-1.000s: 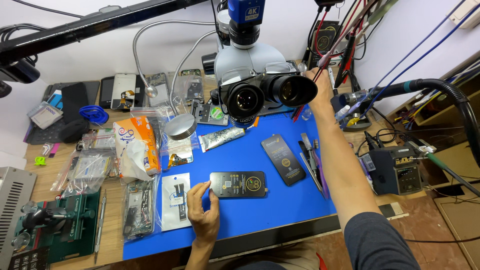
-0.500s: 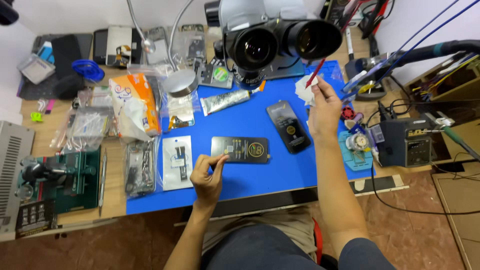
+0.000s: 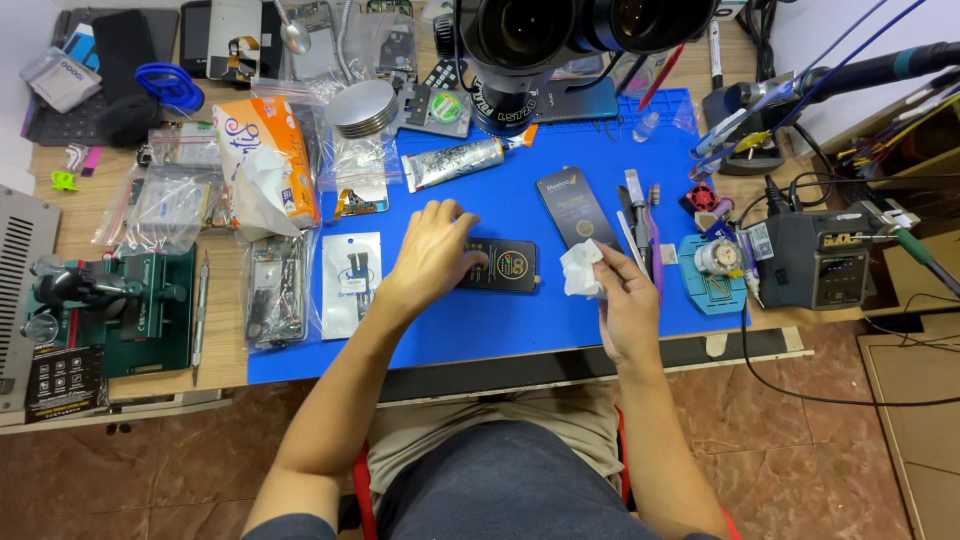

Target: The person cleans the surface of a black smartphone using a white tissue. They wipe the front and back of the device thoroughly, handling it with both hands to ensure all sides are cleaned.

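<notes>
A black phone-sized device (image 3: 510, 266) with a round gold mark lies flat on the blue work mat (image 3: 470, 320). My left hand (image 3: 432, 252) rests palm-down on its left part, fingers spread, pinning it. My right hand (image 3: 625, 298) is just right of the device and pinches a crumpled white wipe (image 3: 580, 269) between thumb and fingers, touching the device's right end. A second black phone (image 3: 574, 207) lies on the mat a little behind the wipe.
A microscope head (image 3: 560, 40) hangs over the mat's back edge. Tweezers and tools (image 3: 640, 225) lie right of the phones, a grey soldering station (image 3: 818, 258) farther right. Bags of parts (image 3: 275, 285), a tissue pack (image 3: 260, 165) and a green fixture (image 3: 120, 310) crowd the left.
My right hand came down from beside the microscope with the white wipe to the device's right end. My left hand slid from the device's left corner onto its top.
</notes>
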